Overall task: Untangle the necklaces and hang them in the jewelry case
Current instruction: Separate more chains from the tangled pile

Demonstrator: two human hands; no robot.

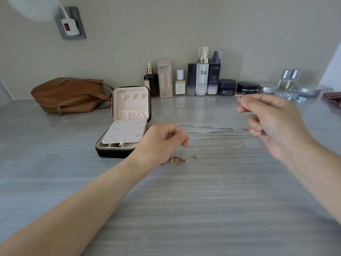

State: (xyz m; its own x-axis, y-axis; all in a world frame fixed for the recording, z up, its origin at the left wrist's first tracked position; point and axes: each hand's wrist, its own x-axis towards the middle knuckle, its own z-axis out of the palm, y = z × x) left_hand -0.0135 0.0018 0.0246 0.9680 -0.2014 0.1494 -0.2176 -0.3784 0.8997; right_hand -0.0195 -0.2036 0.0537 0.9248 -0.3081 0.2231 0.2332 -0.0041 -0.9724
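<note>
Thin silver necklace chains (217, 133) stretch level above the grey counter between my two hands. My left hand (162, 143) pinches their left ends. My right hand (271, 119) grips their right ends, and a small ring or clasp (240, 97) pokes out above its fingers. A small gold tangle of chain (178, 160) lies on the counter just under my left hand. The open jewelry case (127, 122) stands left of my left hand, lid upright, with pink lining, hooks in the lid and a gathered pocket.
A brown leather bag (68, 95) lies at the back left. A row of cosmetic bottles and jars (203, 78) lines the wall behind. Silver jars (289, 84) and a pink cloth (332, 98) sit at the far right. A wall socket (70, 23) is up left.
</note>
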